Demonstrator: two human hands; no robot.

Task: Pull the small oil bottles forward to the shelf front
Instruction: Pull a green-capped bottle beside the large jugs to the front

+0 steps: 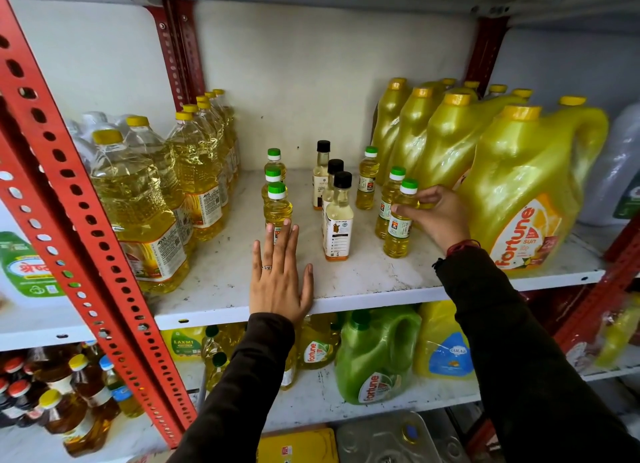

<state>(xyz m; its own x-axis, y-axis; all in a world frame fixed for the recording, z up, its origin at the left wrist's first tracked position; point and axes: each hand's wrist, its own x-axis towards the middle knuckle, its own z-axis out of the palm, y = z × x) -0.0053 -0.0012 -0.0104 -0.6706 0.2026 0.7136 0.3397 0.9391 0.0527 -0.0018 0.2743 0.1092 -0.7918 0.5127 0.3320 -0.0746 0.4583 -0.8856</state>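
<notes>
A person in dark sleeves is working at a white metal shelf (363,289) framed by red perforated steel uprights (72,199). Standing to the left of the left hand's fingers are tall clear plastic bottles of pale yellow oil with yellow caps (138,199). The left hand (278,279) is lying flat and open on the shelf front, grasping nothing, its fingertips (286,224) touching the base of the nearest of three small green-capped bottles of yellow oil (277,209), which are lined up one behind another just beyond them. Between the two hands, three small clear bottles with black caps and white labels (337,220) are standing in a row running back toward the wall. The right hand (434,216) is gripping another small green-capped yellow oil bottle (401,220) around its shoulder, thumb in front and fingers curled behind. Two more matching small bottles (367,180) are standing beyond those fingers, deeper on the shelf. To the right of them, large yellow plastic jugs with handles and orange Fortune labels (519,185) are filling the shelf.
</notes>
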